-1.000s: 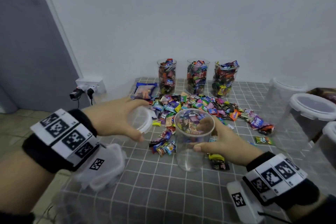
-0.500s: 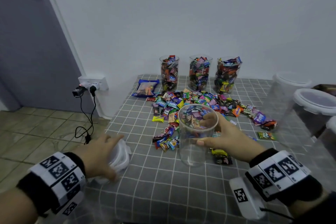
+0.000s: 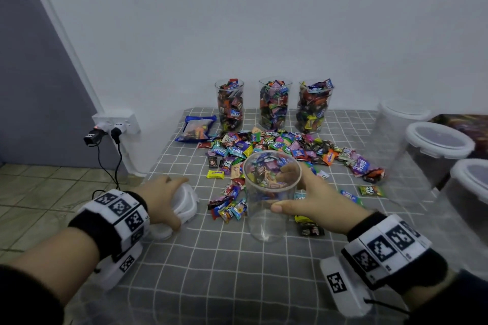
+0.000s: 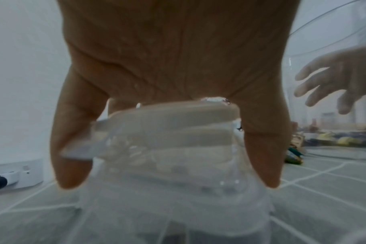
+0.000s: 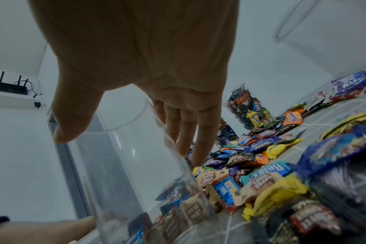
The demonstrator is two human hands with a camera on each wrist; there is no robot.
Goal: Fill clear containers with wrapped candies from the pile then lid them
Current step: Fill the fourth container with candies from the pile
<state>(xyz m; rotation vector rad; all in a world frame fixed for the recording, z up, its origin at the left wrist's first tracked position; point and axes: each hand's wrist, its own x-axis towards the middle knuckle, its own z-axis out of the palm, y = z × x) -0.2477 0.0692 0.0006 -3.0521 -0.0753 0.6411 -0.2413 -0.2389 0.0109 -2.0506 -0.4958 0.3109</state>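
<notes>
- The white-rimmed lid [image 3: 184, 202], held up beside the empty clear container [image 3: 268, 198] a second ago, is now lowered onto the table's left edge, the left hand [image 3: 161, 199] curled over it.
- The container is gripped upright by the right hand [image 3: 314, 199], just before the candy pile [image 3: 277, 148].
- Filling can therefore be judged next; three filled containers [image 3: 273, 105] are lined along the wall, unlidded.

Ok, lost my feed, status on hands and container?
Left hand gripping lid on table. Right hand holding empty container upright. Candy pile behind, nothing blocking.
</notes>
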